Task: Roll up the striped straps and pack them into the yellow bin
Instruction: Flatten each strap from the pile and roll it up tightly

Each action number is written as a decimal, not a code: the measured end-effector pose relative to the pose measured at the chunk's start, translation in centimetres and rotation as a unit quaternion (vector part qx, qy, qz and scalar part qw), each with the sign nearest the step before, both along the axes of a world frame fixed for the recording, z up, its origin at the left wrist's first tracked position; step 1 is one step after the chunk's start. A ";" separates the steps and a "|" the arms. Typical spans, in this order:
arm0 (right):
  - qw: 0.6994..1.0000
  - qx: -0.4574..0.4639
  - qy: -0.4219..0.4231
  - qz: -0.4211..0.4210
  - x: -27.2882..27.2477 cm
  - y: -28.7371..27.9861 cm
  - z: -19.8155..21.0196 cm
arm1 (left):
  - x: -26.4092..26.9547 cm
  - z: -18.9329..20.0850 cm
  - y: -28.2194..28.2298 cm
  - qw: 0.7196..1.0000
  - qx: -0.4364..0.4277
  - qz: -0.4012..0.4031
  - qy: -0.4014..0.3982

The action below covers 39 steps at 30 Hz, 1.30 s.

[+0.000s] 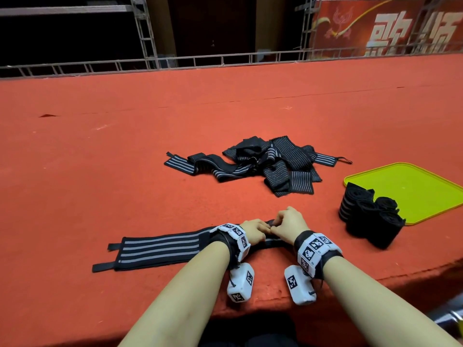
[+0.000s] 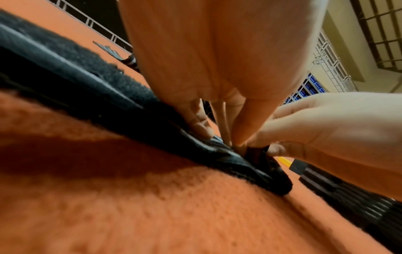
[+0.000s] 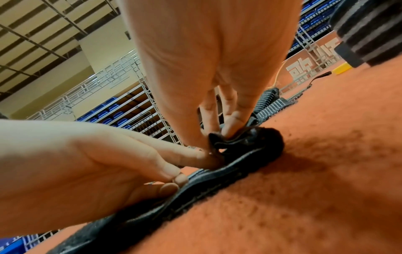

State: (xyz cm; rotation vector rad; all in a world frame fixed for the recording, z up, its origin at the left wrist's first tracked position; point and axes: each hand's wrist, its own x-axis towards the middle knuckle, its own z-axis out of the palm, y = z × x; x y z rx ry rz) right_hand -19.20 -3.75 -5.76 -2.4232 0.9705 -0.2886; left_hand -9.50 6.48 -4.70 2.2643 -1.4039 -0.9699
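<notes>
A black strap with grey stripes [image 1: 160, 249] lies flat along the near edge of the red table. My left hand [image 1: 260, 232] and right hand [image 1: 278, 227] meet at its right end, and both pinch the small first curl of the strap [image 2: 261, 165]. In the right wrist view that curled end [image 3: 250, 142] sits under my right hand [image 3: 215, 135]. The yellow bin [image 1: 411, 189] lies at the right. Several rolled straps [image 1: 368, 216] stand on its near left corner. A loose pile of unrolled straps [image 1: 263, 166] lies mid-table.
The red felt table [image 1: 125, 146] stretches far back to a metal truss railing [image 1: 225, 61]. A red banner [image 1: 388, 28] stands at the back right. The table's front edge [image 1: 375, 276] runs just under my wrists.
</notes>
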 end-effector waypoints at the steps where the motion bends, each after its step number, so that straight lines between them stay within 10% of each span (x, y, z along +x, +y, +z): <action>1: 1.000 0.003 -0.002 -0.001 0.0 -0.1 -0.1 | -0.1 -0.2 0.0 1.000 -0.003 0.008 0.000; 17: 0.988 -0.095 0.119 0.007 1.5 1.3 0.2 | -1.8 -0.6 -0.7 0.995 0.059 0.080 -0.021; 25: 0.991 0.110 -0.042 -0.056 -1.0 -1.4 0.7 | -0.6 -0.2 -1.9 0.990 0.018 0.114 0.077; 39: 0.968 0.192 0.020 -0.157 0.5 -1.9 0.0 | -0.3 -0.9 -1.2 0.982 -0.008 0.155 0.108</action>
